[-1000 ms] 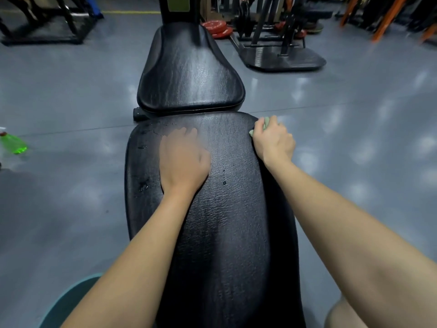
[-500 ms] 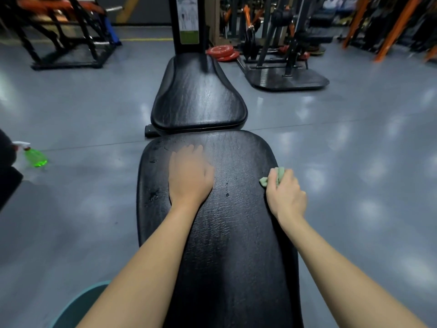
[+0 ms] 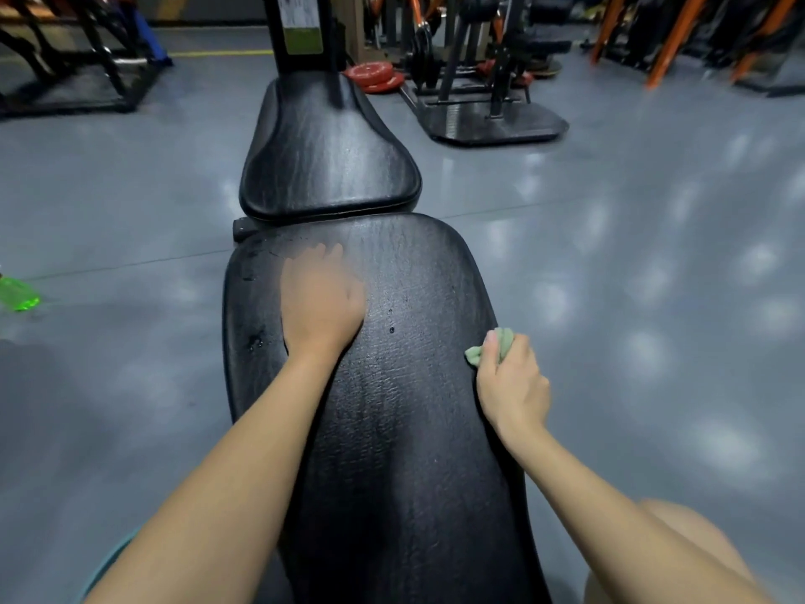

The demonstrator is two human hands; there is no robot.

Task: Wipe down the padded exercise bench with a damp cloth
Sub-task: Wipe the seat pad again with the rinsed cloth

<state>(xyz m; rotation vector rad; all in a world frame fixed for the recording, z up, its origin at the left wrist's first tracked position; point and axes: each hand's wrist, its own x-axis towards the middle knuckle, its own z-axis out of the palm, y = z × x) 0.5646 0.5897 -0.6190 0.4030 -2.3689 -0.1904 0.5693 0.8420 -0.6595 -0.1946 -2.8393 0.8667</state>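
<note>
Our right hand curls round the bunched green cloth at the 3 o'clock edge of the long black bench pad. Our left hand lies flat on the pad toward 11 o'clock, fingers straight and holding nothing. Past the pad's rounded 12 o'clock end sits the smaller seat pad and an upright post whose green-banded label is too blurred for us to read, while open grey floor runs along both long edges, with a green spray bottle at 9 o'clock.
</note>
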